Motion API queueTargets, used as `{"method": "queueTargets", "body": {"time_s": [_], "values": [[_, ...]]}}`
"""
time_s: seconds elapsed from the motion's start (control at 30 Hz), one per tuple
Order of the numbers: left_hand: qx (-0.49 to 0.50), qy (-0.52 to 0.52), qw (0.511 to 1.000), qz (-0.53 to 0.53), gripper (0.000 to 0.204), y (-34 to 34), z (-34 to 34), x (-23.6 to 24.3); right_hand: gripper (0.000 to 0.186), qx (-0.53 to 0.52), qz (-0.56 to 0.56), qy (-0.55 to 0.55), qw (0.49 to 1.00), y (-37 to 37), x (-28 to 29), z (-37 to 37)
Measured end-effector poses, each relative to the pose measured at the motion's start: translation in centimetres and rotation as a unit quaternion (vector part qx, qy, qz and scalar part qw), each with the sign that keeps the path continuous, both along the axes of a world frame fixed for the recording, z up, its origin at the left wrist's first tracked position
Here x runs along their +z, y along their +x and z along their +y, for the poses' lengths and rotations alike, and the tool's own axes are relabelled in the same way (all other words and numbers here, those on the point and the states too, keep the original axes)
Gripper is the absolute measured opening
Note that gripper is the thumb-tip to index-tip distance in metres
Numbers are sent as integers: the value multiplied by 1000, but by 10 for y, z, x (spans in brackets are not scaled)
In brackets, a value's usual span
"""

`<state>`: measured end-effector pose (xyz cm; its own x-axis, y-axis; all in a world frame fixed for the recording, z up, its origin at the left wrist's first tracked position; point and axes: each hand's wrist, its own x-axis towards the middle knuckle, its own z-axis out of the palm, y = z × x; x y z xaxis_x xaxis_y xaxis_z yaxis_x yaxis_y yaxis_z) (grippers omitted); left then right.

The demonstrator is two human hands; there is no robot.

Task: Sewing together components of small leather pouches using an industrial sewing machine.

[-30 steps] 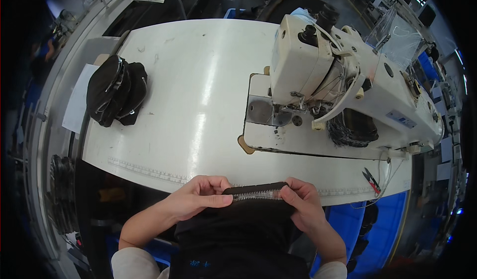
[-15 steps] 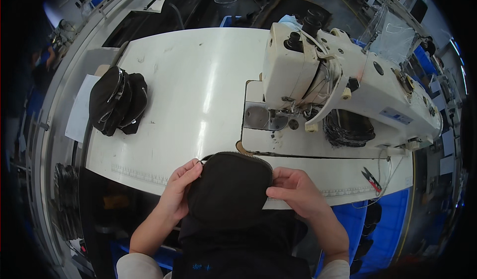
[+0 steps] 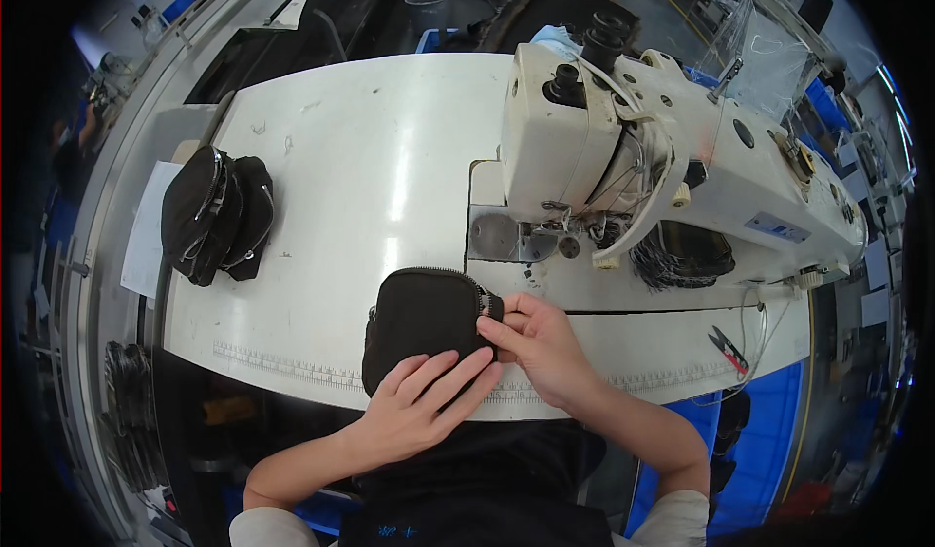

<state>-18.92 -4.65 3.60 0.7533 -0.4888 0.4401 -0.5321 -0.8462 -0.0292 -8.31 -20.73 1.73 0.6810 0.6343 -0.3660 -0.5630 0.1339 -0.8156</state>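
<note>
A small black zippered pouch (image 3: pixel 419 318) lies at the front of the white sewing table, its zipper teeth running along the top and right edges. My left hand (image 3: pixel 429 401) rests flat across the lower part of the pouch, fingers stretched out. At the pouch's right side, my right hand (image 3: pixel 536 342) pinches the zippered edge between thumb and fingers. The white sewing machine (image 3: pixel 575 138) stands just beyond, to the right, its needle area close to the pouch's far right corner. What lies under the pouch is hidden.
Black pouches (image 3: pixel 216 214) are piled at the table's left end beside a white sheet (image 3: pixel 146 235). Stacked dark pieces (image 3: pixel 682 257) sit under the machine arm. Thread snips (image 3: pixel 728 348) lie near the right front edge, by a loose cord. Blue bins (image 3: pixel 769 440) stand below.
The pouch has moved forward and left, from the table edge onto the tabletop. My left hand has left its upper left edge and now lies flat on it; my right still pinches its right side.
</note>
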Motion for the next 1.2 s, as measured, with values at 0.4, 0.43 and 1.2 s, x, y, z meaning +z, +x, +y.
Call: {"method": "queueTargets", "body": {"time_s": [0.4, 0.43, 1.2], "values": [[-37, -1, 998, 45, 34, 31, -16, -16, 9, 1, -625, -314, 714, 30, -14, -22], [-21, 2, 998, 57, 35, 31, -15, -16, 12, 2, -666, -291, 687, 28, -6, -31], [-6, -7, 998, 58, 38, 28, -19, -14, 13, 142, -733, -566, 350, 90, 64, -149]]}}
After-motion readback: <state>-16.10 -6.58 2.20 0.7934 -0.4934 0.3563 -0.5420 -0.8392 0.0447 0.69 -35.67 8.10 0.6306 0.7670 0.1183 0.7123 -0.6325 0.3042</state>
